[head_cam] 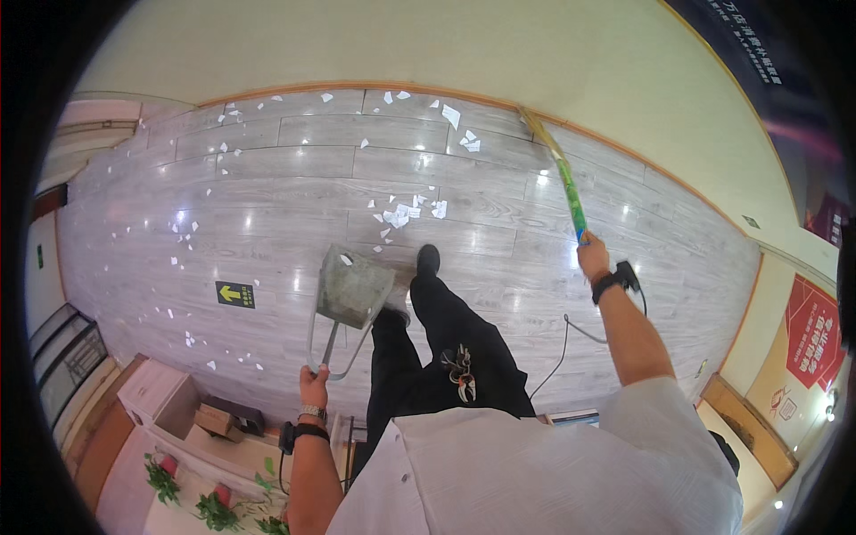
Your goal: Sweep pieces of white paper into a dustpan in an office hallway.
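My left hand [314, 382] grips the handle of a long-handled grey metal dustpan [354, 284], whose scuffed pan hangs low by my left foot. One white scrap shows at the pan's far edge. Held out to the right, my right hand [592, 257] is closed around the green-wrapped stick of a broom [568, 187]. Its yellowish head [535, 124] reaches the wooden baseboard. Torn white paper scraps [399, 215] form a loose cluster ahead of my right shoe. More scraps [451, 116] lie near the wall and scattered over the left side.
Grey wood-look flooring [481, 241] runs up to a cream wall [428, 40]. An arrow floor sign [235, 294] is at the left. A white cabinet [157, 394], a cardboard box [214, 420] and potted plants [217, 511] stand lower left. A thin cable [566, 348] trails from my right wrist.
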